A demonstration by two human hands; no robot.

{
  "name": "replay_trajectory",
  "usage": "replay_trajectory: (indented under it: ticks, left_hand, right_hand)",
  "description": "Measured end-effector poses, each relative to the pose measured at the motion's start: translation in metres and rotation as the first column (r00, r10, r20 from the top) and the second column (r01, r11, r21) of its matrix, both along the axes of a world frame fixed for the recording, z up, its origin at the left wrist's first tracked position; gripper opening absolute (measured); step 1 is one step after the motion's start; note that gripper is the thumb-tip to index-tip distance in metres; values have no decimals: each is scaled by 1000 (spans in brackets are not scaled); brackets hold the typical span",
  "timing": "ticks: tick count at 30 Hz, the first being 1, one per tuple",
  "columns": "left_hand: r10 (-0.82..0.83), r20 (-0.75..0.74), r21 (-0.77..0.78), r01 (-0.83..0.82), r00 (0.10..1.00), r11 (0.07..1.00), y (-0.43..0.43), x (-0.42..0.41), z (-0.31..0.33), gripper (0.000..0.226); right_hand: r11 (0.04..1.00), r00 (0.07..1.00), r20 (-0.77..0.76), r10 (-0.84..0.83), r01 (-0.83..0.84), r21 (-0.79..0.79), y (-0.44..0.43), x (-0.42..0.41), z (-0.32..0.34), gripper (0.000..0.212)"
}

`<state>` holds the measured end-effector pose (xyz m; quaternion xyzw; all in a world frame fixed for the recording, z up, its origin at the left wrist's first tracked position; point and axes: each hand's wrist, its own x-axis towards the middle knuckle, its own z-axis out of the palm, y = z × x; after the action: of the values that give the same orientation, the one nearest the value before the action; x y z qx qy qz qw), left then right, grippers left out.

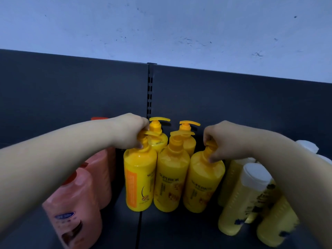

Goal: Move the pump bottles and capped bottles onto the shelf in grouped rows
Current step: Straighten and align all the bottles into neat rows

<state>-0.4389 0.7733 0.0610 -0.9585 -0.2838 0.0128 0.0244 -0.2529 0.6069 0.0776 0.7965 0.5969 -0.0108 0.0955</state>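
Note:
Several yellow pump bottles stand on the dark shelf [179, 229]: three in a front row and two behind. My left hand [132, 131] grips the pump neck of the front left yellow bottle [139, 178]. My right hand [217, 139] grips the pump neck of the front right yellow bottle [203, 184]. Between them stands the middle yellow bottle [171, 180], untouched. Pale yellow capped bottles [246, 198] with white caps stand in a group at the right, partly behind my right forearm.
Pink bottles [71, 211] stand at the left under my left forearm. The dark back panel [71, 90] with a slotted upright [149, 90] rises behind the bottles. A pale wall is above it. Bare shelf surface shows at the front middle.

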Motion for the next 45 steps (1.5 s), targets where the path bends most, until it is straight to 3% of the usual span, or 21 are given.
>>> replay_trajectory:
  ticks: [6,13,16,18,20,22,31,38,45]
  left_hand:
    - [-15,5,3,15,1000,1000,2,3,2,54]
    - [-44,69,-39,47,997,998,6,-1,0,49]
    - [-55,93,-42,59,994,997,6,-3,-3,48]
    - [-53,99,-39,57,994,998,5,-4,-4,49]
    - [-48,107,-42,52,993,998,4,-5,-6,49]
    - [-42,123,-60,50,991,997,3,-6,-7,50]
    - [-80,192,-106,102,978,989,-8,6,-12,46]
    - [-115,235,-98,142,965,985,-18,22,-13,41]
    - [-50,197,-78,67,979,995,-28,21,-11,42]
  right_hand:
    - [977,980,23,200,-197,-77,-14,-40,4,44]
    - [952,952,-82,295,-300,-63,-1,-75,3,50]
    - [944,935,-173,310,-281,175,10,-68,26,47]
    - [918,957,-54,287,-258,302,24,-54,29,46]
    - [956,976,90,199,-213,201,41,-47,15,54]
    - [984,987,69,143,-149,95,53,-47,-4,55]
    - [988,985,77,153,-153,-9,52,-34,-1,43]
    - [994,992,57,111,-112,16,40,-17,1,45]
    - [993,990,102,101,-106,47,35,-15,-4,47]
